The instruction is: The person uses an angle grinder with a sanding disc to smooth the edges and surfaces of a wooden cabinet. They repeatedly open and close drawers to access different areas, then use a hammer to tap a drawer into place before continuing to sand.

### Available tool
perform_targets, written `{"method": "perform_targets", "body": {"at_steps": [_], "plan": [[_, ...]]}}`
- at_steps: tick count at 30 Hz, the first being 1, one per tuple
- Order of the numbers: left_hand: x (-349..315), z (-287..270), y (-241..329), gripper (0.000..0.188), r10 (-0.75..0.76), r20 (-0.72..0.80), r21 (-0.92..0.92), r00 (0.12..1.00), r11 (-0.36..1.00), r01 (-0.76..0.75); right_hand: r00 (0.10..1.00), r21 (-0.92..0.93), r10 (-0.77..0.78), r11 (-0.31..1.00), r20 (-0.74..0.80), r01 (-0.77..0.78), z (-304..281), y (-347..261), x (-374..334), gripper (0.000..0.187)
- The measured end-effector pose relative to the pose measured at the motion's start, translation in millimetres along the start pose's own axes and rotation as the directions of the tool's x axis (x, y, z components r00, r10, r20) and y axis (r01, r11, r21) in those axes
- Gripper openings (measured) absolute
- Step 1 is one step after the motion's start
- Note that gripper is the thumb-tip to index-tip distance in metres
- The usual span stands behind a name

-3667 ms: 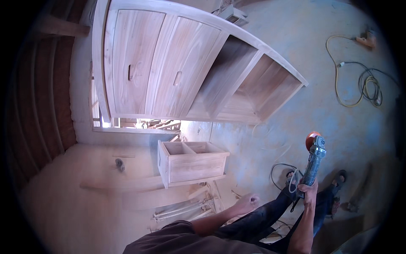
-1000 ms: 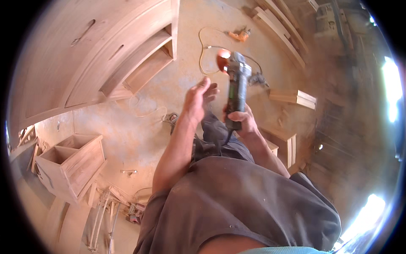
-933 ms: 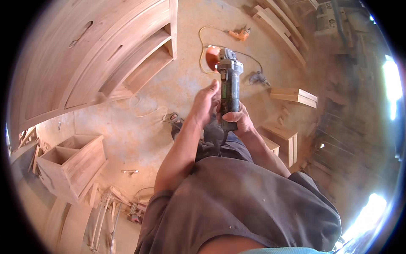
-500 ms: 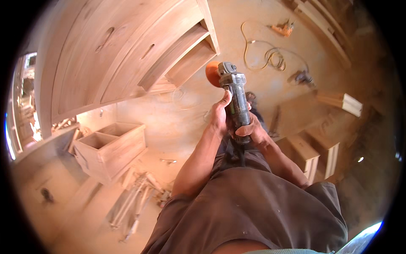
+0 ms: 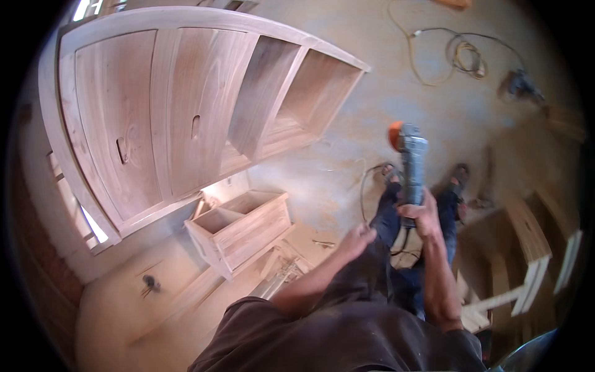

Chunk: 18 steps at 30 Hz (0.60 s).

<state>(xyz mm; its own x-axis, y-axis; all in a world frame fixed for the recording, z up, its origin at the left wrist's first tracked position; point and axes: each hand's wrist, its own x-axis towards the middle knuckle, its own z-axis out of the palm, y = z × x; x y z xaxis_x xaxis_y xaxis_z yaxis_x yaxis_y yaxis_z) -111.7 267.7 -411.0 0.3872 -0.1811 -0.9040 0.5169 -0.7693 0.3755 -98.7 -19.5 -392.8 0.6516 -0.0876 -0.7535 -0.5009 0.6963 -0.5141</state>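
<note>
The person's right hand (image 5: pixel 421 212) is clamped around the lower end of an angle grinder (image 5: pixel 412 167); the tool points away from the body, above the floor (image 5: pixel 338 164), its orange disc (image 5: pixel 394 135) at the far end and facing left; the left hand (image 5: pixel 357 240) is apart from the grinder, fingers curled together, near the left leg (image 5: pixel 388 214); a thin cord (image 5: pixel 362 198) runs close by it, and blur leaves it impossible to tell whether those fingers grip anything; to the left is a large wooden cabinet (image 5: pixel 162 111) with two slotted panels and two open bays; just below it sits a two-compartment wooden box (image 5: pixel 254 235); a yellow cord (image 5: pixel 412 59) lies at upper right.
</note>
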Motion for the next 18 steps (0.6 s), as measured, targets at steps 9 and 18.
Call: {"method": "perform_targets", "body": {"at_steps": [9,18], "plan": [[21,63,42,0.085,-0.246,-0.050,0.689,0.968,0.693,0.212,0.929,-0.462,-0.316,0.864,-0.191,0.199,-227,74,194,0.050],[78,-64,4,0.081,0.501,-0.411,0.744,0.762,0.667,-0.038,0.655,-0.909,-0.737,0.372,-0.166,0.188,-369,166,346,0.083]]}}
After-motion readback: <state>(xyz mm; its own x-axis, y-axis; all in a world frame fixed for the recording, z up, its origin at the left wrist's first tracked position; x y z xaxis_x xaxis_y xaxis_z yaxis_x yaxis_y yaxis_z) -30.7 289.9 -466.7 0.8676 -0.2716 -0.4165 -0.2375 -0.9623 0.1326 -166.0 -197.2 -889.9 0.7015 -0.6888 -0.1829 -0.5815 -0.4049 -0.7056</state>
